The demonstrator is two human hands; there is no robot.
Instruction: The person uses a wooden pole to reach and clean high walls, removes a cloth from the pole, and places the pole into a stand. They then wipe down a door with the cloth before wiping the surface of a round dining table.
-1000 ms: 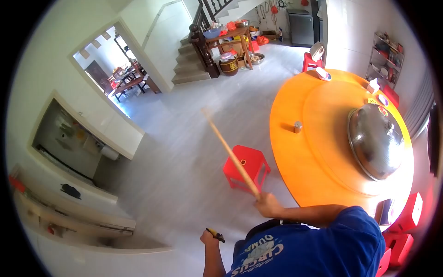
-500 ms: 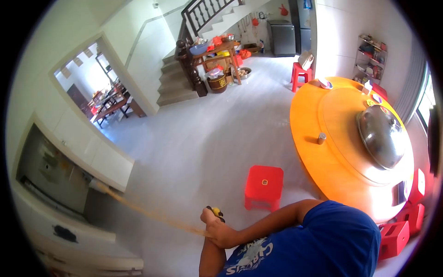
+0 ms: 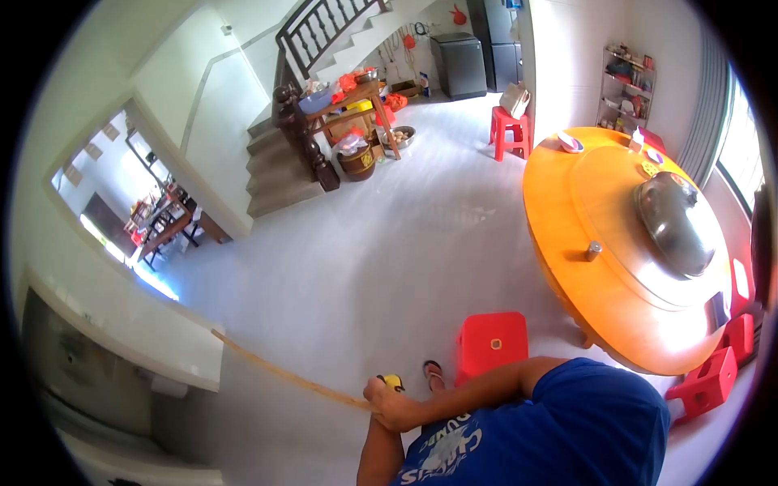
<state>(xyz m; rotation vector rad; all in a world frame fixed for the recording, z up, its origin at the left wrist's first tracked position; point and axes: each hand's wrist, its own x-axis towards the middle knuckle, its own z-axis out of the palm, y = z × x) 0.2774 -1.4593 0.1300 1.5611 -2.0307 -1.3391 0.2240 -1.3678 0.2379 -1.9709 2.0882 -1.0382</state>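
My right hand (image 3: 399, 411) is closed around the near end of a long, thin tan stick (image 3: 284, 374), which points left and away over the floor. Just beside it, partly overlapped by it, my left hand (image 3: 374, 388) grips a small yellow-and-black object (image 3: 393, 382). What that object is cannot be made out. My right forearm crosses in front of the blue shirt. A red stool (image 3: 494, 344) stands on the floor just beyond this arm, to the right of both hands.
At right, a round orange table (image 3: 567, 231) bears a metal dome cover (image 3: 677, 223) and a small can (image 3: 594, 250). Red stools (image 3: 707, 379) stand beside it. A sandaled foot (image 3: 434, 373) shows near my hands. Stairs (image 3: 271, 174) and a wooden side table (image 3: 348, 105) lie ahead; a doorway is left.
My right hand has swung left to my left hand, and the stick now points left. The view has shifted, with the red stool and orange table farther right.
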